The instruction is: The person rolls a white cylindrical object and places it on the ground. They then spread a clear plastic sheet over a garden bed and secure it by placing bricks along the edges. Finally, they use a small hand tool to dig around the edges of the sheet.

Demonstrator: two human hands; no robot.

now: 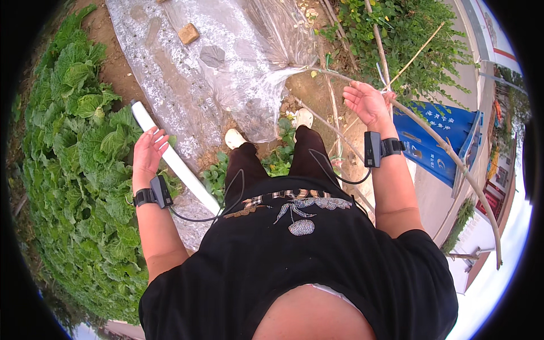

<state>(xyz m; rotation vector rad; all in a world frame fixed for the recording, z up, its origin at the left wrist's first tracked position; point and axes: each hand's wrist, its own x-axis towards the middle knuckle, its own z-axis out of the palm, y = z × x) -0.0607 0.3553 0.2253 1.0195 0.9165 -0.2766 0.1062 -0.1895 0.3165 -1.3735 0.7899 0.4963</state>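
My left hand [148, 148] is palm up with its fingers apart, partly over a long white tube or roll [180, 165]; whether they touch, I cannot tell. The tube has a dark upper end and lies slanting beside the plants. On the other side, my right hand [366, 104] is spread, its palm showing. A long crooked wooden stick [446, 148] passes at its thumb side, and contact is unclear. Each wrist wears a strapped black device with a cable. Ahead of my feet, transparent plastic sheeting [221, 46] covers soil, its gathered edge near the stick.
Leafy cabbage-like plants [85, 170] fill the left side. A stone or brick piece [188, 33] rests on the sheeting. Crossed sticks stand in front of a green bush [416, 46] at the right. Beyond them is a blue bin [429, 140] bearing writing, beside a paved road.
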